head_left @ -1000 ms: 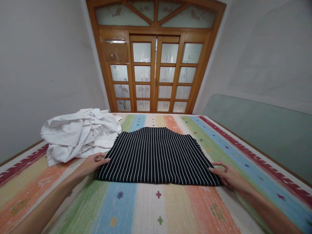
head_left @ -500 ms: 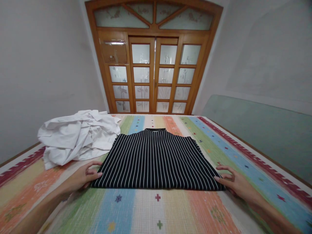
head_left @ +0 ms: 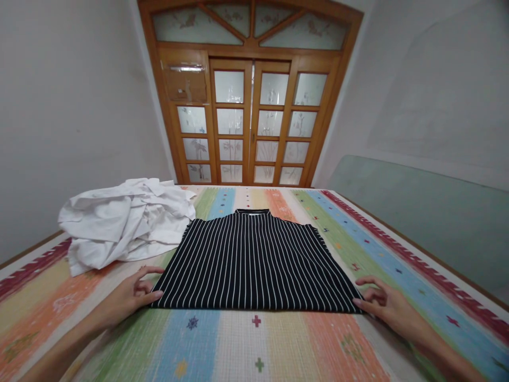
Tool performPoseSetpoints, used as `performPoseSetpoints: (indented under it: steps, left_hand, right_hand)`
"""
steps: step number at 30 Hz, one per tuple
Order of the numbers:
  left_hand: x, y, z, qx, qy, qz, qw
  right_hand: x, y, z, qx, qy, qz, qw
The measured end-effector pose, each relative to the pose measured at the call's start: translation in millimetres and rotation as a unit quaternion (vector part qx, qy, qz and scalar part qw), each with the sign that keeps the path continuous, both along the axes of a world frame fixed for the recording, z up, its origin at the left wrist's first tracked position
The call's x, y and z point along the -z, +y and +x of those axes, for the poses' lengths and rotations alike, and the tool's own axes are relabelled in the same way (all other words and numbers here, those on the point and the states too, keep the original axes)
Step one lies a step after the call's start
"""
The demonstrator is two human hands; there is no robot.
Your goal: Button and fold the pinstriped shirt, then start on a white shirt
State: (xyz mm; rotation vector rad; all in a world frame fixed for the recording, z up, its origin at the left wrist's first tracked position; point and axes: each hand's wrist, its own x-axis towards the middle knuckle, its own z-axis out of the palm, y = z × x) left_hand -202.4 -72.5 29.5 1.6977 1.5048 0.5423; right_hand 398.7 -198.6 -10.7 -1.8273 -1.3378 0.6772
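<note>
A black shirt with white stripes [head_left: 254,260] lies folded and flat before me, its collar [head_left: 252,211] at the far side and a straight fold along the near edge. At its near left corner is my left hand [head_left: 137,292], the thumb touching the cloth, the index finger stretched out apart from it and the other fingers curled. My right hand [head_left: 382,302] mirrors this at the near right corner, thumb on the fabric and index finger apart. Neither hand visibly grips the cloth, though the undersides of the corners are hidden.
A crumpled white cloth [head_left: 127,223] lies on the left, against the shirt's far left side. Beneath everything spreads a colourful striped cover [head_left: 238,345]. A pale green panel [head_left: 417,207] stands along the right edge. Wooden glass-paned doors [head_left: 250,122] are beyond the far edge.
Both hands have slid slightly nearer to me along the shirt's corners. The shirt has kept nearly the same shape and place.
</note>
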Motion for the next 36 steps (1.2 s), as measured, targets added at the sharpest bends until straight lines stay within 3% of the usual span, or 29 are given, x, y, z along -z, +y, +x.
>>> performPoseSetpoints:
  steps: [2,5,8,12,17,20,23,29,36]
  left_hand:
    - [0.4,3,-2,0.005,0.036,0.031,0.999]
    - [-5.8,11,1,-0.014,0.104,0.132,0.986]
    - [-14.5,19,20,-0.013,0.146,0.231,0.962]
    - [-14.0,27,74,0.087,0.178,0.293,0.935]
    - [-1.7,56,164,0.222,0.242,0.296,0.897]
    - [3.2,85,212,0.209,0.273,0.284,0.895]
    - [11.8,108,238,0.176,0.299,0.294,0.891]
    - [30.8,122,232,0.17,0.288,0.266,0.904]
    - [23.8,132,211,0.135,0.307,0.231,0.913]
  right_hand:
    - [-4,2,-1,0.01,-0.04,0.009,0.999]
    - [-15,10,-6,0.032,-0.115,0.041,0.992]
    - [-25,27,-20,0.021,-0.19,0.092,0.977]
    - [-29,71,-60,-0.063,-0.269,0.15,0.949]
    - [-30,150,-136,-0.133,-0.319,0.143,0.927]
    - [-34,194,-179,-0.124,-0.334,0.102,0.929]
    - [-32,221,-206,-0.128,-0.345,0.052,0.929]
    - [-11,237,-204,-0.159,-0.355,-0.04,0.92]
    - [-10,242,-191,-0.143,-0.365,-0.071,0.917]
